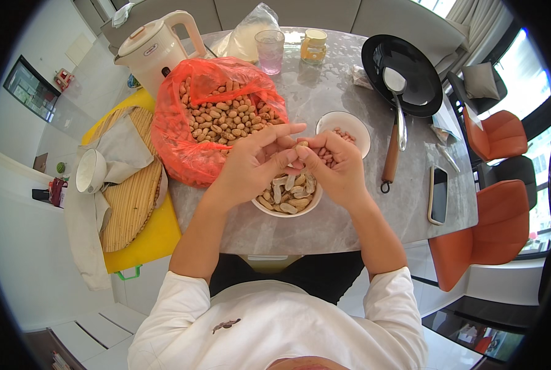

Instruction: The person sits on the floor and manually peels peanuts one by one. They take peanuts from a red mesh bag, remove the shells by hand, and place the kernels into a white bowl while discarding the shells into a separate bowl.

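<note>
My left hand (262, 163) and my right hand (339, 164) meet above the table, fingertips together around a peanut in its shell (302, 144). My right thumb and forefinger pinch the pod; my left thumb presses close against it, with its other fingers spread. Directly below is a white bowl (288, 214) full of split peanut shells (298, 194). Beyond my right hand, a second white bowl (362, 134) holds pink shelled peanuts (344, 135), partly hidden by that hand. Left of my left hand, an open red plastic bag (176, 143) is filled with unshelled peanuts (227, 118).
At the back stand a cream electric kettle (148, 55), a clear plastic bag (250, 34), a glass (270, 53) and a yellow-lidded jar (313, 46). A black wok (416, 69) with a spatula (398, 99) and a phone (438, 194) lie right. A slatted round board (127, 203) bears a small bowl (91, 171) left.
</note>
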### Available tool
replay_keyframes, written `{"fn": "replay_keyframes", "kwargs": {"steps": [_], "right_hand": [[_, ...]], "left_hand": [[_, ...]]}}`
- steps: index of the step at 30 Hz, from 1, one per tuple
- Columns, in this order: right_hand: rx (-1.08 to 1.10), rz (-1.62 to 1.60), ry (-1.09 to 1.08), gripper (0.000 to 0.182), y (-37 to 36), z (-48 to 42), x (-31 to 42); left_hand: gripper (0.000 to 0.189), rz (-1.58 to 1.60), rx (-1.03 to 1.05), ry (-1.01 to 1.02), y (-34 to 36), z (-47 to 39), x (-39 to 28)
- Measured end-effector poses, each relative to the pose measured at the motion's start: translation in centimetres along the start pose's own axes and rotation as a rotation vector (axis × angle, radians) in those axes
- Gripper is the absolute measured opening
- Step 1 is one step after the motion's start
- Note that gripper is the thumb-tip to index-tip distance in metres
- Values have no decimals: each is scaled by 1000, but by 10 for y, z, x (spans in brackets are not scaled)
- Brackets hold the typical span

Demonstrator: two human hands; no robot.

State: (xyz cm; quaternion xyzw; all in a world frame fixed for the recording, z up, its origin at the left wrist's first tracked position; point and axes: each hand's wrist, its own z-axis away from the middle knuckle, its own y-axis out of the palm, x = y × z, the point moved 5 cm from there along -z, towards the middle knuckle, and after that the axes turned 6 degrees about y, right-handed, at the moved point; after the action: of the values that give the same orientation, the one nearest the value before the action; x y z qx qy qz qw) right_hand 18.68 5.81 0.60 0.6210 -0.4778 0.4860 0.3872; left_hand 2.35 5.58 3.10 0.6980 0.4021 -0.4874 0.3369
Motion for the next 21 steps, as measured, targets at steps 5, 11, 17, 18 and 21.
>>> {"fn": "replay_keyframes", "kwargs": {"steps": [5, 11, 17, 18, 21], "right_hand": [[22, -58, -2, 8, 5, 4, 13], [28, -11, -29, 7, 3, 5, 14], [32, -55, 85, 11, 3, 5, 13], [48, -87, 114, 12, 3, 4, 12], [73, -151, 189, 14, 4, 4, 10]], "left_hand": [[40, 18, 21, 59, 3, 1, -5], [31, 59, 24, 50, 2, 1, 4], [24, 125, 10, 5, 2, 0, -1], [23, 151, 10, -4, 3, 0, -2], [25, 170, 0, 44, 2, -2, -4]]}}
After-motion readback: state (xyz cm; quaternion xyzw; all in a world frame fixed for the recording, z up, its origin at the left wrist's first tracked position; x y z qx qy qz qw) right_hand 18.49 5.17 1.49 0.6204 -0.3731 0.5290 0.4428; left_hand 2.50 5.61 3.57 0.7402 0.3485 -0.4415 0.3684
